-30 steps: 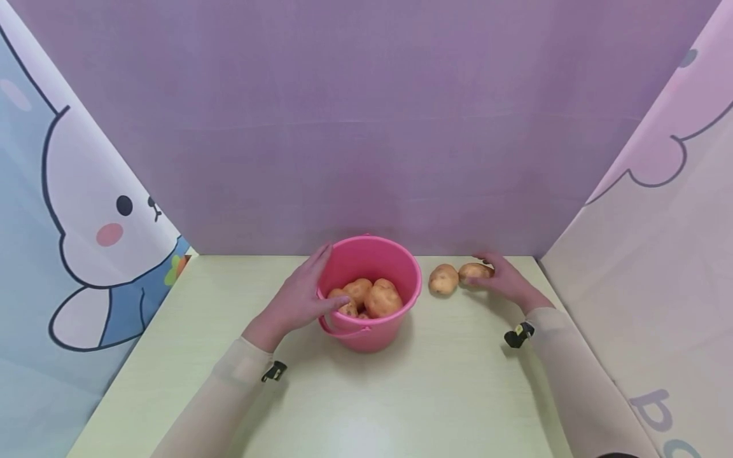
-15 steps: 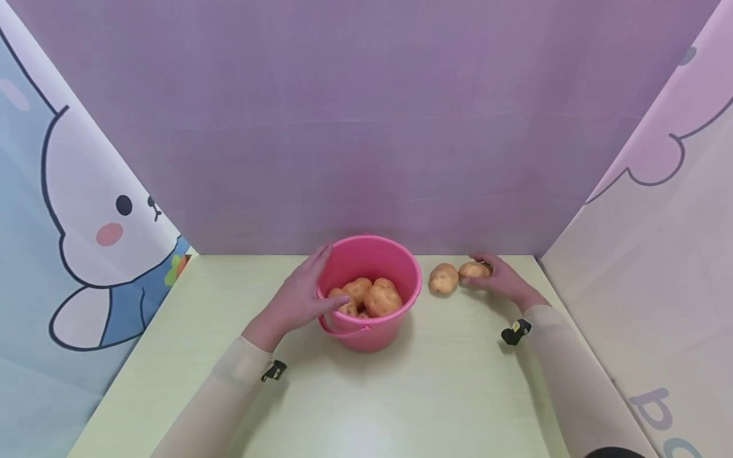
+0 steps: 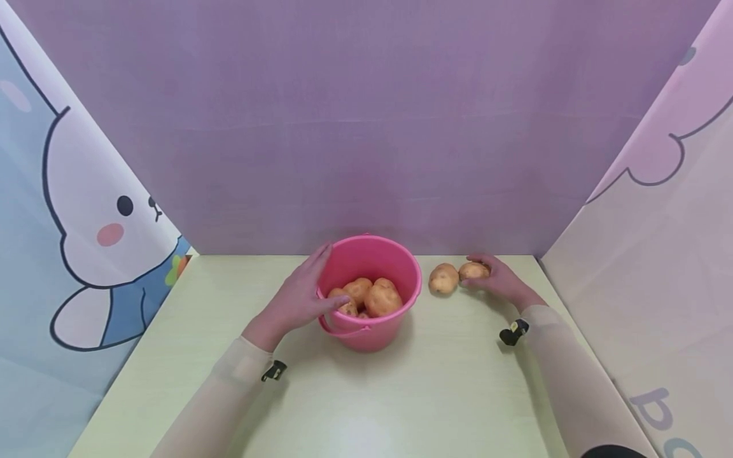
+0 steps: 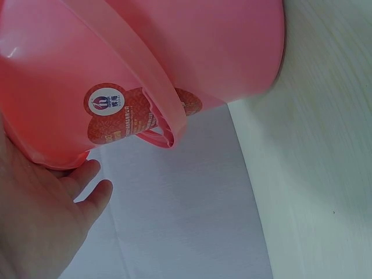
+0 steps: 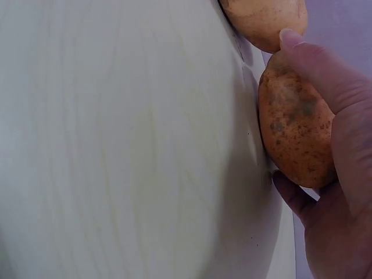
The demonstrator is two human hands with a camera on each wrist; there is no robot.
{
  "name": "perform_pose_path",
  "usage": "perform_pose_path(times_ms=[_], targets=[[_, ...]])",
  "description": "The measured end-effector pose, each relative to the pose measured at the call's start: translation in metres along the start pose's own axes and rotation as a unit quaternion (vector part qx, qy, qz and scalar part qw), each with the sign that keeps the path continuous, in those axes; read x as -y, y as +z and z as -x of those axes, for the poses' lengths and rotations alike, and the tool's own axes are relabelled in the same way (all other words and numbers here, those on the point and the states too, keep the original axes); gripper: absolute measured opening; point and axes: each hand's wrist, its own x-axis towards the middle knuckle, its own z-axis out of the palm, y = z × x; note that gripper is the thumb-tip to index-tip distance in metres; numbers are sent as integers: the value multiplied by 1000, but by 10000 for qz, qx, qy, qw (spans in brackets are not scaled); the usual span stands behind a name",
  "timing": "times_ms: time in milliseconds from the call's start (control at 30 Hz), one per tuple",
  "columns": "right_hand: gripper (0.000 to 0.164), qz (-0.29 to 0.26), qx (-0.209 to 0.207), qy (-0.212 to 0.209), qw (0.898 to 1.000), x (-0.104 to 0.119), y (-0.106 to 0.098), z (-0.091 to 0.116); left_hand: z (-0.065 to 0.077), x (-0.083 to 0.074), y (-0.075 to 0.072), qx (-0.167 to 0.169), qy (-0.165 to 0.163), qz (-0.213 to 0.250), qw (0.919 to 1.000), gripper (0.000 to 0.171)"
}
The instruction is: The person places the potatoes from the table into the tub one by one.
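Note:
A pink bucket with several potatoes inside stands upright on the table. My left hand holds its left rim, the thumb reaching over the edge and the fingers along the outside. In the left wrist view, the bucket's handle hangs down across a red label. To the right of the bucket, my right hand grips a potato, with the thumb along one side and fingers on the other; the palm covers part of it. Another potato lies against it, between that one and the bucket.
The pale table ends at a purple backdrop right behind the bucket and potatoes. Printed cloth walls rise on both sides, a rabbit picture on the left one. The right forearm runs close to the right wall.
My right hand has slid slightly left and settled farther round the right-hand potato. The left hand and the bucket have stayed where they were.

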Motion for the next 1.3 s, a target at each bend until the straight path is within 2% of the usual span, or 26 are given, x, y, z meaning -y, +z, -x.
perform_pose_path(times_ms=[233,533,867,1300], targets=[[80,211,-87,124,9997,0,2,1,-1,0,1,-19,-4,-7,10000,122],[68,132,-296,94,9994,-8,6,0,-1,1,1,-53,33,19,10000,118],[68,280,-542,85,9981,-10,8,2,-1,2,2,-53,48,5,10000,121],[70,453,-682,28,9966,-1,3,7,-1,3,1,-38,69,47,10000,121]])
